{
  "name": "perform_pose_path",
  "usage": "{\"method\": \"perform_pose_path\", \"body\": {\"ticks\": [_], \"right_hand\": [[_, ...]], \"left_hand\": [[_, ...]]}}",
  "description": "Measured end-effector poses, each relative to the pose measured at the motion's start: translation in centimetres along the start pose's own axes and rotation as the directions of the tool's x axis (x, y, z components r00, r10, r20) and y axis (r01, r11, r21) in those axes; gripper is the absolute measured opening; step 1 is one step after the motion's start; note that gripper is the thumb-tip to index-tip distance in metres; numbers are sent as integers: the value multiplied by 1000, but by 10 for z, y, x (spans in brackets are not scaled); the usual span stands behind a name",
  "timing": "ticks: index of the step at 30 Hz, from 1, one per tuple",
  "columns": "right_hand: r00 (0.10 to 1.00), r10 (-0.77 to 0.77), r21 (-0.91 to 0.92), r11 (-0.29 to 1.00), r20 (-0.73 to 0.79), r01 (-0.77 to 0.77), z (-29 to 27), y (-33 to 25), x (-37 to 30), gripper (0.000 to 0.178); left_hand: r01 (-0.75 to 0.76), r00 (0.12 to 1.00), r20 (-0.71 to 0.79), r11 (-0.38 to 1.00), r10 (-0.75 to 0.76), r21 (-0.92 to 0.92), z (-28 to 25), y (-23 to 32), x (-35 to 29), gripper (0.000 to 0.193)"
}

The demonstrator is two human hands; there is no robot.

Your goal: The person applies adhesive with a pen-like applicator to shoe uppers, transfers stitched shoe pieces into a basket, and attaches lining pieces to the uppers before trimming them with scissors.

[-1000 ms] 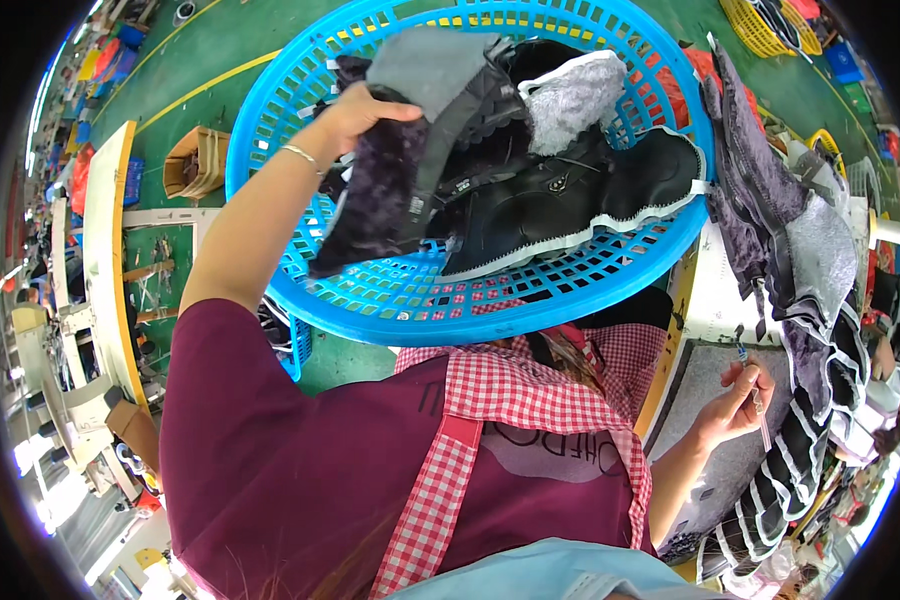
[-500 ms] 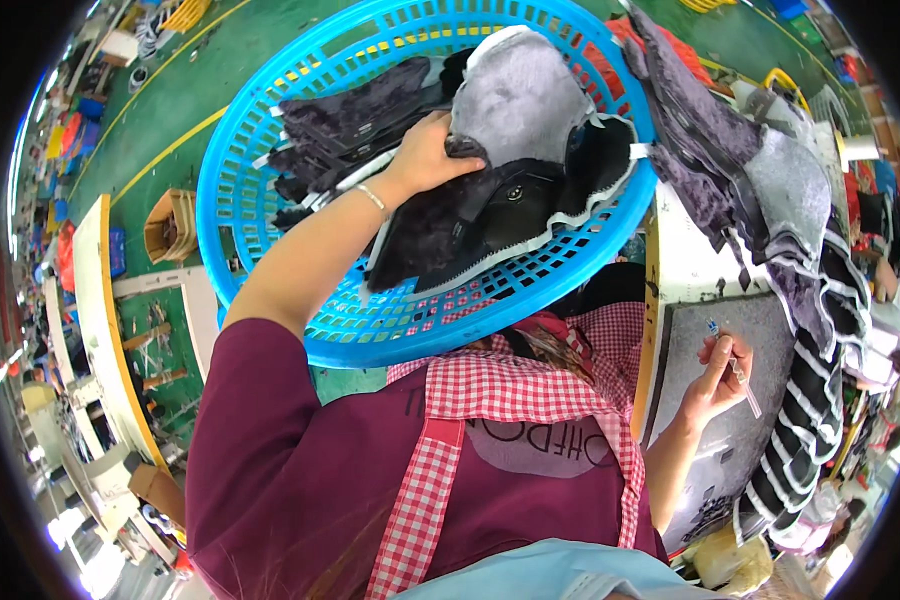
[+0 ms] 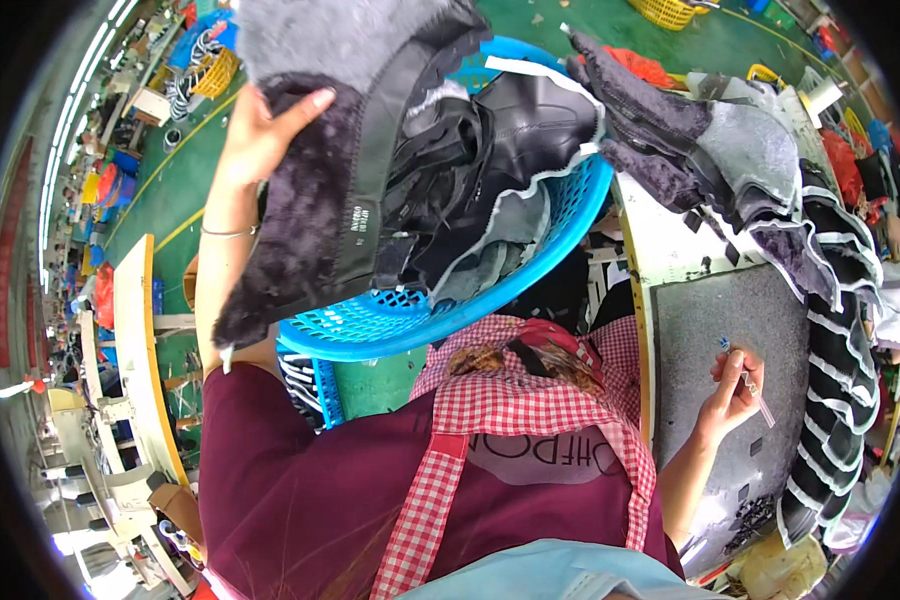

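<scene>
My left hand (image 3: 255, 135) is closed on a fur-lined boot upper (image 3: 310, 190), with pale grey fur above, dark fur below and a black strip along one side. It is lifted over the left part of the blue basket (image 3: 450, 335) and hides much of it. Inside the basket lie more black boot uppers (image 3: 550, 110) with white edges. My right hand (image 3: 735, 395) pinches a thin, clear plastic stick (image 3: 766, 411) with a bluish tip, above a dark grey board (image 3: 715, 330) on the bench.
To the right, furry boot uppers (image 3: 760, 150) lie stacked on the white bench, and a long row of black, white-edged pieces (image 3: 830, 390) hangs down its side. A wooden-edged table (image 3: 138, 340) stands at left. Yellow baskets (image 3: 665, 12) sit on the green floor beyond.
My left hand has raised the boot upper from the basket, up and to the left. The basket has tilted and shows other uppers within. My right hand keeps its hold, shifting slightly.
</scene>
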State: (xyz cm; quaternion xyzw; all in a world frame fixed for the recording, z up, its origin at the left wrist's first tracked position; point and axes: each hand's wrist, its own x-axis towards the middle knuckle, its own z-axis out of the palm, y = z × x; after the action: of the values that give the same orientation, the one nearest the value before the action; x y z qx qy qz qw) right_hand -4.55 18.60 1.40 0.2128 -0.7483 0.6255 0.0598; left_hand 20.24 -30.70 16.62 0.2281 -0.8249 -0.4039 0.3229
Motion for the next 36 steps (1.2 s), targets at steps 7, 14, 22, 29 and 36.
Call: {"method": "perform_pose_path", "body": {"ticks": [7,14,22,29,36], "right_hand": [[995,-17,-19,1000,-98,15,-70,-6,-33,14],[926,33,143,989,-375,23,-107,-5,-64,11],[953,279,91,959,-115,-270,-107,20,-69,7],[998,18,-186,982,-54,-28,-92,32,-66,5],[993,92,-44,994,-77,-96,-95,-2,-49,4]], "left_hand": [[-130,966,-259,906,24,-402,46,115,9,34],[368,903,409,732,-135,-573,309,112,-63,47],[676,642,726,629,-247,-384,418,68,-150,28],[626,643,748,676,-166,-388,412,56,-151,30],[711,589,768,613,-252,-344,409,57,-152,31]]}}
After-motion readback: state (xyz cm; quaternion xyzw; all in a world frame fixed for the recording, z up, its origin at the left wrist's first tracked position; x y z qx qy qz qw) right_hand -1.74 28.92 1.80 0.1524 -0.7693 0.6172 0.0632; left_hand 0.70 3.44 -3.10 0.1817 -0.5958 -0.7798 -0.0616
